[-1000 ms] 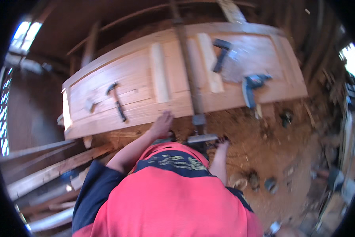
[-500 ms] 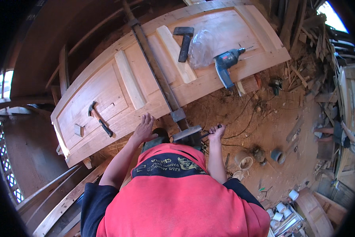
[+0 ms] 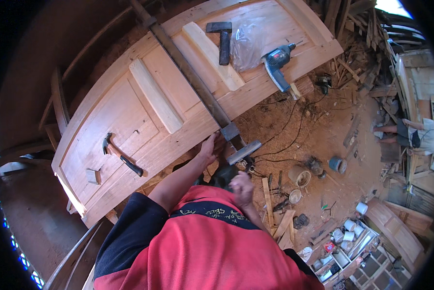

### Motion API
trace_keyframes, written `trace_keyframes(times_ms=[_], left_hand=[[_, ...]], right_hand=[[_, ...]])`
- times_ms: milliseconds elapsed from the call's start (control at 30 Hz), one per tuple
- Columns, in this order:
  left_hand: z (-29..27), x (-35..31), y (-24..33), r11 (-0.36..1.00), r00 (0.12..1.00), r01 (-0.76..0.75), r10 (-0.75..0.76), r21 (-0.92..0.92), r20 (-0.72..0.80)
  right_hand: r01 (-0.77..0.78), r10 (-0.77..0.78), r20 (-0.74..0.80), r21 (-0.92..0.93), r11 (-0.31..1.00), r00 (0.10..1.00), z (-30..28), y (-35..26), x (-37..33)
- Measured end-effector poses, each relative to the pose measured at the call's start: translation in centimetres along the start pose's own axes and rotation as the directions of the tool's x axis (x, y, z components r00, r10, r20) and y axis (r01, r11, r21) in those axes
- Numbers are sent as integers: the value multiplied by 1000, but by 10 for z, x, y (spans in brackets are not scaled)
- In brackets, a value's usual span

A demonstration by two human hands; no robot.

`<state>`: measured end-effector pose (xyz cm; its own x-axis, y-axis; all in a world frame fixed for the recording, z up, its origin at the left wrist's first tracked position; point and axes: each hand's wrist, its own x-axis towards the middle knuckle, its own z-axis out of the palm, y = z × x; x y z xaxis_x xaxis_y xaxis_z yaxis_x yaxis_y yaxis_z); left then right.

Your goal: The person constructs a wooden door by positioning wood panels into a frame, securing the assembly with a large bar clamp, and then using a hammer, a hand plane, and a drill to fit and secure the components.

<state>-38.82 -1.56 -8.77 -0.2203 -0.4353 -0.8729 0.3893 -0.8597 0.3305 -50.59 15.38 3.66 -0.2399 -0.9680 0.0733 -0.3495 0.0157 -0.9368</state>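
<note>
A pale wooden panelled door (image 3: 192, 126) lies at a slant in front of me, with a long metal bar clamp (image 3: 190, 75) across it. My left hand (image 3: 208, 149) is at the door's near edge, beside the clamp's block-shaped jaw (image 3: 230, 131). Its fingertips are partly hidden there, so I cannot tell whether they grip the jaw. My right hand (image 3: 242, 187) is curled and slightly blurred, close to my body below the clamp's end plate (image 3: 244, 152). Whatever lies in its fingers is hidden.
On the door lie a claw hammer (image 3: 122, 154), a small block (image 3: 93, 176), two wooden strips (image 3: 155, 96), a dark mallet-shaped hammer (image 3: 223, 42), a clear plastic bag (image 3: 248, 43) and a blue drill (image 3: 277, 66). Buckets (image 3: 300, 176) and cables cover the floor. Another person (image 3: 412, 133) sits far right.
My left hand has moved right from the door's surface to the clamp jaw. My right hand, earlier closed on the clamp handle, has come down and left toward my body. The view has shifted.
</note>
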Motion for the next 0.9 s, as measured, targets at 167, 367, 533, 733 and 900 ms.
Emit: trace_keyframes(times_ms=[167, 367, 533, 733, 900], left_hand=[[5, 11, 0, 987, 992, 117, -110, -114, 63], [1, 18, -2, 978, 990, 101, -79, -182, 121], [-22, 36, -10, 988, 991, 21, -1, -153, 130], [-94, 42, -27, 985, 995, -97, 92, -142, -43], [-126, -27, -31, 866, 939, -265, 333, 424, -93]], right_hand=[[-288, 288, 232, -35, 957, 929, 72, 91, -41], [-395, 845, 209, 918, 3, 492, -2, 148, 24], [-279, 857, -206, 888, 367, 472, -33, 107, 72], [23, -26, -106, -28, 999, 994, -7, 32, 2], [-134, 210, 204, -333, 933, 956, -17, 75, -55]])
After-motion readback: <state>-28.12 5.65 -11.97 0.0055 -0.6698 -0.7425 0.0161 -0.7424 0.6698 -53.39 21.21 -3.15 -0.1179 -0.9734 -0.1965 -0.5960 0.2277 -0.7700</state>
